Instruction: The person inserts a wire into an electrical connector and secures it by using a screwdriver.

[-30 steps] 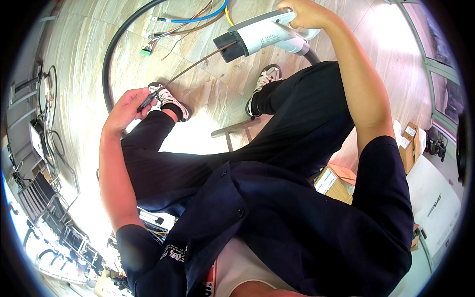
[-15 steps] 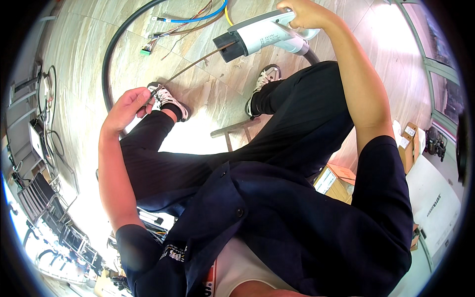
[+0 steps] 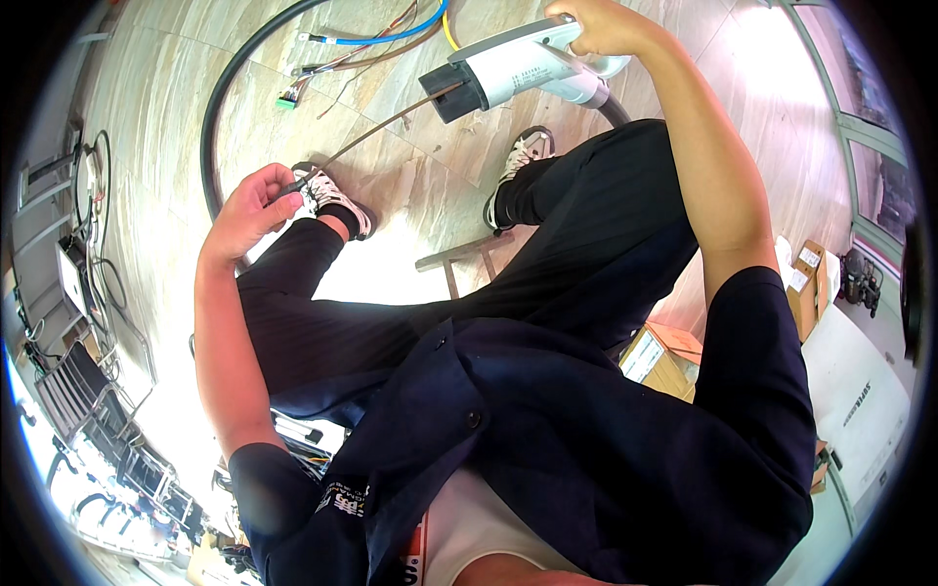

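Note:
In my right hand (image 3: pixel 608 29) is the handle of a white and black electric-car charging gun (image 3: pixel 523 73), its fingers closed round the grip. The gun lies aslant above the floor, black socket end toward the left. My left hand (image 3: pixel 252 210) pinches the dark handle of a long thin screwdriver (image 3: pixel 376 127) between thumb and fingers. The slim shaft runs up to the right, and its tip is hidden inside the gun's black front. A dark cable (image 3: pixel 614 112) leaves the gun's rear and passes behind my knee.
On the tiled floor, a thick black cable (image 3: pixel 211 127) curves at the left. Loose wires with lugs (image 3: pixel 337 41) and a green connector (image 3: pixel 287 101) lie beyond it. A stool-like frame (image 3: pixel 464 256) stands between my legs. Cardboard boxes (image 3: pixel 664 366) are at the right, a chair (image 3: pixel 78 391) at the left.
My left hand has rolled round the screwdriver handle, its thumb now lower and its fingers on top. The charging gun and my right hand have stayed almost in place.

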A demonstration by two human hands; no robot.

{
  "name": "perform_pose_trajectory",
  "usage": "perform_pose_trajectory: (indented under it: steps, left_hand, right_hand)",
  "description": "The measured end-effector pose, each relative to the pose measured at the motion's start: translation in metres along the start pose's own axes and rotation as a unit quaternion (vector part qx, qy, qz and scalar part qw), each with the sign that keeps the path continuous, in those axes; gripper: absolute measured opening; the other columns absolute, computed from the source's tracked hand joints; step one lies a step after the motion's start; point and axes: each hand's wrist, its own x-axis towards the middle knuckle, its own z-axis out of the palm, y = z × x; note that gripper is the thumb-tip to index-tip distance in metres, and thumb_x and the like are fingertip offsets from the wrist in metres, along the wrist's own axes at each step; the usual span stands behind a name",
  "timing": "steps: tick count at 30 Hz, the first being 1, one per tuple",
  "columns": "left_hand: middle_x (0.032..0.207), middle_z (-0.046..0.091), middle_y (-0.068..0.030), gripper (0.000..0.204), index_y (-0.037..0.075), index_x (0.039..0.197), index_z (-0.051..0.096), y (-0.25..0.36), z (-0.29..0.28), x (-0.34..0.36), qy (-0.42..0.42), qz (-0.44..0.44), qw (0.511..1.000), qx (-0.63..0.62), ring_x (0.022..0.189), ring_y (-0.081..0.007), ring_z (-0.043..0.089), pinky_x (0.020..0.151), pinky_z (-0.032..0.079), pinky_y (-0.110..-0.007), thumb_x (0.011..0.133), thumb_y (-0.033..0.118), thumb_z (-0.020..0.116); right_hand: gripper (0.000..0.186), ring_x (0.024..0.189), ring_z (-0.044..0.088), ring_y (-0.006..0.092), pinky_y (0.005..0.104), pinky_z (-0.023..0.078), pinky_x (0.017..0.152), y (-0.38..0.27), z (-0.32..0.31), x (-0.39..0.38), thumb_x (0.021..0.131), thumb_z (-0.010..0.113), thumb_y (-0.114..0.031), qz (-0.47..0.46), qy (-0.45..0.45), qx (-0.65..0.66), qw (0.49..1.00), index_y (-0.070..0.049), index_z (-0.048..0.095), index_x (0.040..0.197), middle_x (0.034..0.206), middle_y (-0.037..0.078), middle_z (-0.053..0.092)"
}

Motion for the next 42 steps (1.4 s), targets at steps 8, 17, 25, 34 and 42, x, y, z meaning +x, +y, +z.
perform_pose_trajectory:
  steps: [8, 17, 25, 34, 42]
  left_hand:
    - [0.070, 0.050, 0.0043, 0.026, 0.006, 0.103, 0.057, -0.003, -0.003, 0.002, -0.022, -0.030, 0.999, 0.032, 0.061, -0.0041, 0.040, 0.055, 0.034, -0.020, 0.099, 0.032, 0.057]
    - [0.071, 0.050, 0.0043, 0.033, 0.008, 0.103, 0.055, 0.001, 0.003, -0.002, -0.002, 0.008, 1.000, 0.016, 0.061, -0.0044, 0.041, 0.054, 0.033, -0.021, 0.088, 0.030, 0.074]
    - [0.071, 0.051, 0.0039, 0.023, 0.006, 0.102, 0.057, -0.004, -0.002, 0.004, -0.029, -0.001, 0.999, 0.043, 0.060, -0.0052, 0.040, 0.055, 0.036, -0.021, 0.100, 0.028, 0.057]
    - [0.071, 0.049, 0.0058, 0.032, 0.005, 0.111, 0.055, 0.008, 0.006, -0.003, 0.003, -0.003, 0.999, 0.049, 0.060, -0.0043, 0.041, 0.055, 0.034, -0.021, 0.092, 0.028, 0.069]
    - [0.069, 0.048, 0.0069, 0.025, 0.006, 0.097, 0.062, 0.003, 0.003, 0.001, -0.003, 0.005, 0.999, 0.044, 0.061, -0.0020, 0.040, 0.053, 0.030, -0.018, 0.100, 0.030, 0.056]
  right_hand:
    - [0.037, 0.088, 0.067, 0.0358, 0.0419, 0.051, 0.077, 0.001, 0.001, 0.000, 0.066, 0.071, -0.012, -0.006, 0.012, 0.005, 1.000, -0.004, 0.067, 0.101, 0.092, 0.021, 0.068]
    - [0.034, 0.085, 0.066, 0.0360, 0.0424, 0.050, 0.073, 0.003, 0.002, 0.002, 0.063, 0.070, -0.012, -0.029, 0.017, -0.015, 0.999, -0.004, 0.066, 0.095, 0.088, 0.020, 0.068]
    - [0.034, 0.085, 0.066, 0.0360, 0.0423, 0.050, 0.074, 0.005, 0.004, 0.003, 0.062, 0.070, -0.011, -0.029, 0.020, -0.009, 0.999, -0.004, 0.067, 0.096, 0.089, 0.020, 0.068]
    - [0.036, 0.085, 0.067, 0.0349, 0.0415, 0.051, 0.074, 0.005, 0.002, 0.004, 0.063, 0.070, -0.011, -0.023, 0.011, -0.002, 1.000, -0.004, 0.067, 0.098, 0.090, 0.020, 0.069]
    - [0.038, 0.087, 0.067, 0.0343, 0.0405, 0.052, 0.076, 0.007, 0.003, 0.004, 0.063, 0.070, -0.009, -0.030, 0.013, 0.012, 0.999, -0.004, 0.068, 0.101, 0.092, 0.020, 0.069]
